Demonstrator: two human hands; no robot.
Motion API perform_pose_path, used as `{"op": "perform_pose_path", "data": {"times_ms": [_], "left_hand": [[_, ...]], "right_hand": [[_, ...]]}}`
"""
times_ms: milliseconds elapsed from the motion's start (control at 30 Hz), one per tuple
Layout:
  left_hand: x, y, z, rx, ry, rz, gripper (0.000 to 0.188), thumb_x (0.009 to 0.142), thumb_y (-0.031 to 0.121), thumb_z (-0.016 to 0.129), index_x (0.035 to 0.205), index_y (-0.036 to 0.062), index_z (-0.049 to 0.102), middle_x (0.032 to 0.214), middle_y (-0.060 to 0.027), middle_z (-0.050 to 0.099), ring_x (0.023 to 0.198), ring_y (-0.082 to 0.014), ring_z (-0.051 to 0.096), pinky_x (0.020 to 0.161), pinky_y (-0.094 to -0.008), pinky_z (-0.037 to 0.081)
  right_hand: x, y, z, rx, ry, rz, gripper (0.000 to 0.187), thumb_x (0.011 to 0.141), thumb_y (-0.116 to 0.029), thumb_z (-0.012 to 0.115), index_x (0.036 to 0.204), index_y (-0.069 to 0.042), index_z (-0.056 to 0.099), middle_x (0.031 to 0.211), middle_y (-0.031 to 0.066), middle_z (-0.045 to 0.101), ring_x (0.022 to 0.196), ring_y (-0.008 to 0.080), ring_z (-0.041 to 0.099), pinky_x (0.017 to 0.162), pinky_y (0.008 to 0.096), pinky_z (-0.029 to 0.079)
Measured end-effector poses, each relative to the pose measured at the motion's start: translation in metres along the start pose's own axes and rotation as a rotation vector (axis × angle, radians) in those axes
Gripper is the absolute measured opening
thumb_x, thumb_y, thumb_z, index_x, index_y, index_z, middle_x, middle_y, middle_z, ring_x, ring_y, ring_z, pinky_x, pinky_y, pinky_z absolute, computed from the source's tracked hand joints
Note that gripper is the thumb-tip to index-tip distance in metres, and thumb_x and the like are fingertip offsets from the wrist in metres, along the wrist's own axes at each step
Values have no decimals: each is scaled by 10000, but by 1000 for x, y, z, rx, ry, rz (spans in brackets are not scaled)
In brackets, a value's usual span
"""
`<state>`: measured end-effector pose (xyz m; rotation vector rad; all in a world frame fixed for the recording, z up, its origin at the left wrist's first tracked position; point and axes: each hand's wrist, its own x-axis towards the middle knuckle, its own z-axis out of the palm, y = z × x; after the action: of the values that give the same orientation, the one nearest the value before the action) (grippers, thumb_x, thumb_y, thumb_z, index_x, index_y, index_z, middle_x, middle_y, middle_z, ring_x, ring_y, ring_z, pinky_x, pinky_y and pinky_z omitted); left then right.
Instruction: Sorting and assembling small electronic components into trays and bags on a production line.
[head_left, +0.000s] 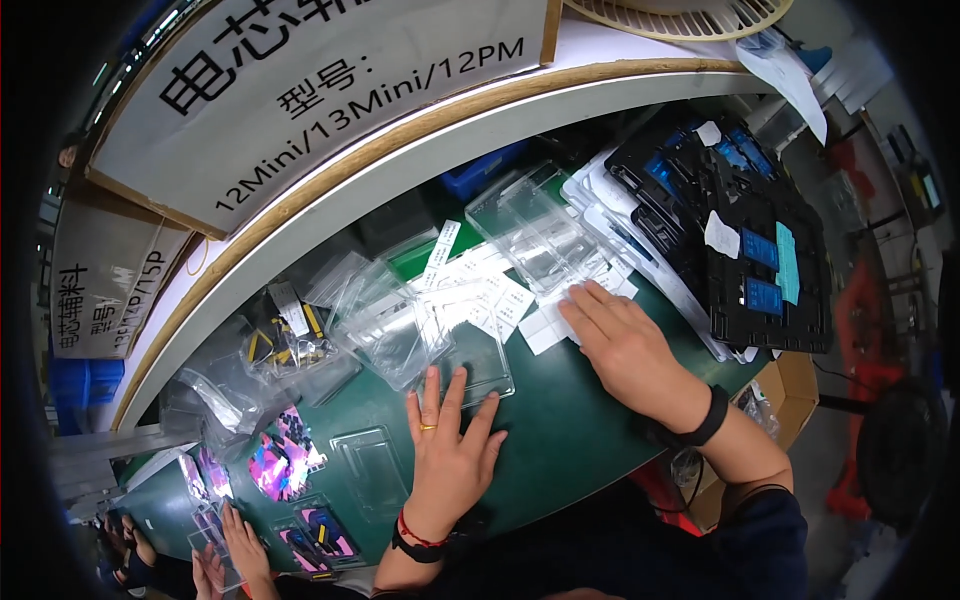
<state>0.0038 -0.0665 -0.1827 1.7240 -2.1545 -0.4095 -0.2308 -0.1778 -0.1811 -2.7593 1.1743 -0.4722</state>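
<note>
My left hand (448, 455), with a ring and a red cord bracelet, rests with fingers spread at the near edge of a shallow transparent plastic tray (490, 381). Just beyond its fingertips are crumpled transparent plastic bags (385, 325). My right hand (625, 350), wearing a black wristband, lies with fingers stretched out over white paper slips (546, 328). A transparent plastic box (545, 235) stands past its fingertips. More printed paper slips (500, 305) are scattered between the hands. Neither hand has anything visibly gripped; what lies under the right palm is hidden.
Stacked black trays (775, 235) with blue battery-like pieces stand at the right. Shiny pink-purple pieces (285, 460) and an empty transparent tray (368, 470) lie left on the green table (560, 430). A co-worker's hand (243, 545) is at lower left. A cardboard box (797, 395) sits beside the table.
</note>
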Motion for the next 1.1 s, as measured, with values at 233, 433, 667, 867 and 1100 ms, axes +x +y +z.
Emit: {"op": "perform_pose_path", "data": {"times_ms": [233, 433, 667, 867, 1100], "left_hand": [[-7, -3, -4, 23, -2, -19, 443, 773, 191, 750, 1195, 106, 646, 1446, -198, 404, 1395, -452, 272, 1090, -625, 216], [-7, -4, 3, -14, 9, -5, 444, 783, 206, 750, 1203, 111, 643, 1450, -203, 397, 1398, -453, 270, 1087, -631, 218], [-5, -3, 1, -30, -10, -3, 436, 788, 203, 745, 1201, 108, 646, 1453, -197, 395, 1395, -452, 272, 1092, -624, 214], [-3, -2, -3, 12, -6, -21, 425, 774, 191, 746, 1178, 97, 653, 1432, -188, 426, 1387, -441, 292, 1087, -617, 232], [-3, 6, 3, -50, 125, 160, 401, 739, 171, 765, 1118, 85, 669, 1300, -138, 560, 1211, -372, 489, 973, -510, 377]], "right_hand": [[4, -13, 9, -4, -1, -150, 360, 780, -87, 556, 1112, 38, 614, 1142, 177, 622, 1118, 323, 573, 957, 428, 442], [-12, -10, 11, -34, -22, -144, 372, 774, -82, 558, 1126, 28, 612, 1151, 168, 622, 1108, 339, 578, 958, 452, 441], [-13, -4, 8, -12, 135, -214, 297, 712, -94, 590, 970, 41, 652, 989, 149, 645, 963, 297, 620, 862, 428, 490], [-23, -2, 10, -75, 108, -253, 256, 702, -99, 597, 917, 28, 655, 910, 120, 640, 884, 254, 619, 820, 397, 491], [-36, -4, 4, -47, 48, -256, 258, 730, -106, 603, 948, 27, 638, 985, 152, 650, 971, 296, 629, 902, 409, 482]]}}
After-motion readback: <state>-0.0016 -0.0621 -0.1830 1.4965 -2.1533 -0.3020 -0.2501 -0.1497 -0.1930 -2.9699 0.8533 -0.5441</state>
